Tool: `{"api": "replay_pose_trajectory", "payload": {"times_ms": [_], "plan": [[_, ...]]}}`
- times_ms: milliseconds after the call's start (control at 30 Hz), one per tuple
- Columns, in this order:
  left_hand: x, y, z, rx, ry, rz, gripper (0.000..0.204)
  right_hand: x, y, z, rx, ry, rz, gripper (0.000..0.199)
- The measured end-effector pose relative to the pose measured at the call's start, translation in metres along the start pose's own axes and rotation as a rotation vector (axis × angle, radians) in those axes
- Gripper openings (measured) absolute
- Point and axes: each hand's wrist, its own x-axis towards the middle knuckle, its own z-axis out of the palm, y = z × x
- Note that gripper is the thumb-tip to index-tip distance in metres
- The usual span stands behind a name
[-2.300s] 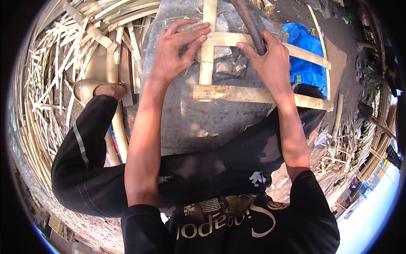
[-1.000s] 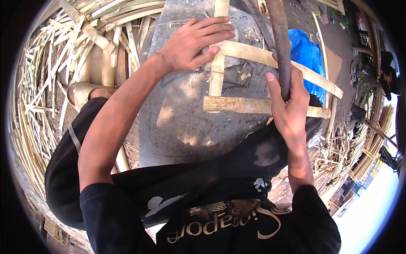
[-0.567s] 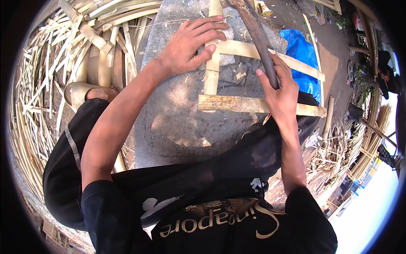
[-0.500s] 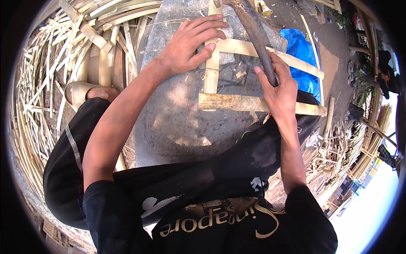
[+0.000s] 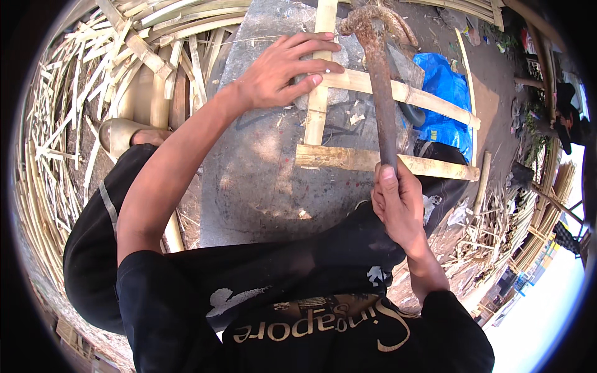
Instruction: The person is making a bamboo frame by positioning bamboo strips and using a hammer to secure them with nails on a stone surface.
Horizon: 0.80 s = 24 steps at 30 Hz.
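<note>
A rusty claw hammer [image 5: 380, 81] is in my right hand [image 5: 401, 205], its fingers closed round the end of the handle. The head is up beside the far strips. My left hand [image 5: 273, 71] lies with fingers spread over the spot where an upright bamboo strip [image 5: 316, 115] meets a bamboo crosspiece [image 5: 429, 101]. Between its fingertips and thumb shows a tiny white spot, too small to name. A thicker bamboo bar [image 5: 339, 157] lies across the near end of the strip, and the hammer handle passes over it.
The strips rest on a grey, worn board [image 5: 249, 186] in front of my legs. Heaps of split bamboo [image 5: 65, 118] fill the left side, with more scraps [image 5: 463, 248] at the right. Behind the frame's right end lies a blue plastic bag [image 5: 444, 93].
My right hand has come toward me with the hammer, now holding the handle's end, and the hammer head has come into view. My left hand stays over the joint.
</note>
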Motion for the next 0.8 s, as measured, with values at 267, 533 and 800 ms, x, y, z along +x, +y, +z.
{"api": "replay_pose_trajectory", "payload": {"times_ms": [267, 533, 800], "plan": [[-0.009, -0.012, 0.010, -0.031, 0.103, 0.069, 0.029, -0.030, 0.012, 0.003, -0.150, -0.011, -0.059, 0.036], [-0.001, -0.022, 0.008, -0.069, 0.095, 0.123, 0.024, -0.036, 0.026, -0.001, -0.226, 0.021, -0.008, 0.038], [-0.001, -0.026, 0.012, -0.092, 0.112, 0.147, 0.024, -0.037, 0.027, 0.001, -0.282, 0.056, -0.111, 0.044]]}}
